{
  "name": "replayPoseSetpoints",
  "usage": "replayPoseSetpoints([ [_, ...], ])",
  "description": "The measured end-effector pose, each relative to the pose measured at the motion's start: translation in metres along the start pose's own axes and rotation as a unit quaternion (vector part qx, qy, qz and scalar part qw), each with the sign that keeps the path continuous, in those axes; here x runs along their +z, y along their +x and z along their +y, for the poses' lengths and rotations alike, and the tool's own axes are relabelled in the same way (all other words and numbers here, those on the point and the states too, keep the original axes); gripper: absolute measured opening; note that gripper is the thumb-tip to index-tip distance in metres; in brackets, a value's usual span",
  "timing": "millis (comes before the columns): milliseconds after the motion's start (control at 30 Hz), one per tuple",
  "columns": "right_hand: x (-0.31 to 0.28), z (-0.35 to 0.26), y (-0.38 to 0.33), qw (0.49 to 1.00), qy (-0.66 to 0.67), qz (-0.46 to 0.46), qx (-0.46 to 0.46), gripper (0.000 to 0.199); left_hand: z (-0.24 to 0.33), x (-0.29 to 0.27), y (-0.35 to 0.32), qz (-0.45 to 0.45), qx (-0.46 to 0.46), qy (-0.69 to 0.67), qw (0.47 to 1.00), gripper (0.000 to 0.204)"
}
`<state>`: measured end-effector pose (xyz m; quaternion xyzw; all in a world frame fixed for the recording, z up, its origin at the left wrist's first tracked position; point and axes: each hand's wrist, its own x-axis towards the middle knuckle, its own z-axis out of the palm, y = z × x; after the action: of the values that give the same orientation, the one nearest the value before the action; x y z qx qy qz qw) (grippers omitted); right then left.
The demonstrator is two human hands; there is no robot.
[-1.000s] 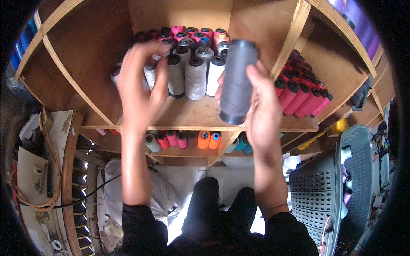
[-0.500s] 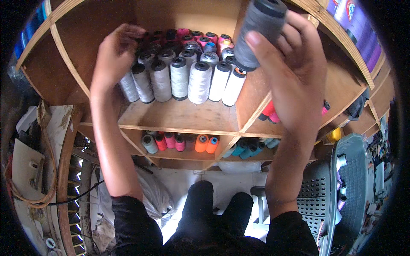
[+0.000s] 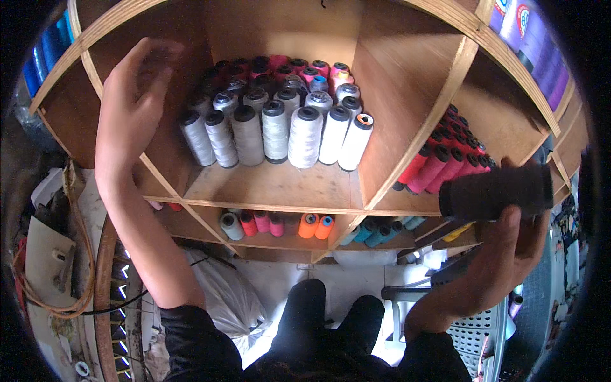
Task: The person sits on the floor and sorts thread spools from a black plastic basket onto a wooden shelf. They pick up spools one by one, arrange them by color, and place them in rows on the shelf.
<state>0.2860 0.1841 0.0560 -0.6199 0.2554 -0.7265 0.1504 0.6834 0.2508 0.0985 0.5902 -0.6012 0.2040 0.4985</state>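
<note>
My right hand [image 3: 509,254] grips a dark grey thread spool [image 3: 495,193], which lies nearly sideways at the right, blurred by motion, over the chair. My left hand [image 3: 137,95] is raised by the left divider of the middle compartment, its thumb apart from its curled fingers; the fingertips are smeared and nothing shows in them. In that compartment several white thread spools [image 3: 305,139] stand upright in front rows. Behind them are dark and pink thread spools [image 3: 340,76]. Deep red and pink thread spools [image 3: 442,165] fill the compartment to the right.
Wooden shelf dividers [image 3: 420,121] separate the compartments. On the lower shelf sit orange spools [image 3: 309,226] and teal spools [image 3: 372,230]. A perforated plastic chair [image 3: 474,337] with spools on it stands at the right. A plastic bag [image 3: 223,293] lies on the floor at the left.
My right hand has carried the dark grey spool from in front of the shelf down to the right, tilting it sideways. My left hand has drawn back leftward from the spools.
</note>
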Motion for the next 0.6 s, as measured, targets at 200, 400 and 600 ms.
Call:
replayPoseSetpoints([
  [200, -0.011, 0.008, -0.021, 1.000, 0.022, -0.007, 0.021, 0.079, 0.005, -0.006, -0.019, -0.048, 0.067, 0.179, 0.980, 0.026],
  [400, -0.011, 0.011, -0.030, 0.998, 0.008, -0.028, 0.049, 0.077, -0.002, -0.007, -0.021, -0.054, 0.127, 0.276, 0.951, 0.023],
  [600, -0.020, 0.022, -0.032, 0.995, 0.006, -0.008, 0.097, 0.070, -0.035, 0.002, -0.026, 0.063, 0.271, 0.388, 0.879, 0.018],
])
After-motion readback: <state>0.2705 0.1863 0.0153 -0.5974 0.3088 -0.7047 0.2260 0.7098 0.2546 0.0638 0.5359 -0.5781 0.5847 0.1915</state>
